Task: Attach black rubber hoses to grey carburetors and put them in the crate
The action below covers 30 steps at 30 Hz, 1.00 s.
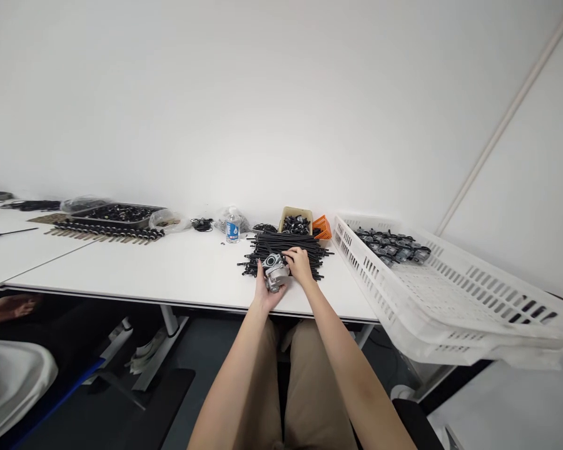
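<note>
A silver metal housing (276, 273) with a round, dark-ringed opening rests in my left hand (264, 294), whose fingers wrap it from the left and below. My right hand (301, 264) is at the housing's upper right edge, fingertips pinched together. A small dark bit shows by those fingertips, but its kind is unclear. Just behind both hands lies a broad pile of short black hoses (288, 242) on the white table.
A white slotted crate (431, 300) on the right holds several grey-and-black parts (394, 245). Behind the hoses stand a beige bin (297, 211) of black pieces, an orange basket (323, 227) and a water bottle (233, 226). Farther left is a black tray (122, 214); another person's hand (16, 307) shows below.
</note>
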### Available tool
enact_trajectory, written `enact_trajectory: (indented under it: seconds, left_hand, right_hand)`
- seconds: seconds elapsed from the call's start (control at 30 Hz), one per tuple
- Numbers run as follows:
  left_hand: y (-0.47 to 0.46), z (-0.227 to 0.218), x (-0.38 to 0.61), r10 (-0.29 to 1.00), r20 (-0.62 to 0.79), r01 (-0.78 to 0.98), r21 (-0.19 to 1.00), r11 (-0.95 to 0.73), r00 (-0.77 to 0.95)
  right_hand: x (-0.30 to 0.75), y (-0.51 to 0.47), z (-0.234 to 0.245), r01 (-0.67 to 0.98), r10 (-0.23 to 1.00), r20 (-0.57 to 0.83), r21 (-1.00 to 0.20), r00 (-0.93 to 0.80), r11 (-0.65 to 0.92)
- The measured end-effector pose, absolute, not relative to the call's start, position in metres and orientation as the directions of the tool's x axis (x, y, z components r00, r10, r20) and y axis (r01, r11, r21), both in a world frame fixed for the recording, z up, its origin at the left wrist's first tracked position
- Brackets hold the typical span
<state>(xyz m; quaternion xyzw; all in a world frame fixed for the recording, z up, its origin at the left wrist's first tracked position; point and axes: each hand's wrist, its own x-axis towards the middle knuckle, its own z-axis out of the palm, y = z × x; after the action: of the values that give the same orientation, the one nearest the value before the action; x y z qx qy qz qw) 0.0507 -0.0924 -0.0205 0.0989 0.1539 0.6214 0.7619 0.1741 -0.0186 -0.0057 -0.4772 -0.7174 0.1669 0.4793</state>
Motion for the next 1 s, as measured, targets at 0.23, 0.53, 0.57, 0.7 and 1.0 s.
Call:
enact_trajectory:
  seconds: [0.23, 0.53, 0.57, 0.7, 1.0]
  left_hand:
    - [-0.092, -0.023, 0.049, 0.984, -0.120, -0.952, 0.259, 0.161, 0.134]
    - [-0.094, -0.023, 0.048, 0.985, -0.077, -0.961, 0.221, 0.168, 0.154]
    - [-0.094, -0.023, 0.047, 0.987, -0.078, -0.963, 0.218, 0.157, 0.143]
    - [-0.094, -0.024, 0.047, 0.991, -0.075, -0.970, 0.212, 0.120, 0.107]
    - [-0.091, -0.024, 0.052, 0.986, -0.121, -0.939, 0.309, 0.148, 0.116]
  right_hand:
    - [0.165, -0.009, -0.002, 0.757, 0.898, 0.405, -0.528, -0.173, 0.384]
    - [0.163, -0.011, 0.001, 0.661, 0.835, 0.551, -0.623, -0.008, 0.418]
    - [0.166, -0.013, 0.005, 0.620, 0.803, 0.595, -0.646, 0.044, 0.445]
    - [0.190, -0.029, 0.029, 0.440, 0.624, 0.723, -0.683, 0.296, 0.583]
    - [0.237, -0.074, 0.044, -0.209, 0.703, 0.480, -0.728, 0.526, 0.653]
